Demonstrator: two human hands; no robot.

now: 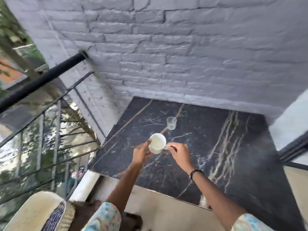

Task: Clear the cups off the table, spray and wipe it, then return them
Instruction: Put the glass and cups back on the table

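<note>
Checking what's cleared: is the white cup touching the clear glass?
Apart. The head view shows dark table between the white cup, held by both hands, and the clear glass farther back.

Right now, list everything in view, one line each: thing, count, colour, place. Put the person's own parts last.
white cup: 1, white, held over the table between both hands
clear cup: 1, transparent, standing on the table beyond the white cup
table: 1, black marble with pale veins, against the brick wall
brick wall: 1, painted grey, behind the table
railing: 1, black metal, left of the table
cushion: 1, cream with a dark striped panel, bottom left
bracelet: 1, dark, on the right wrist
left hand: 1, holds the white cup's side
right hand: 1, pinches the white cup's handle
</note>
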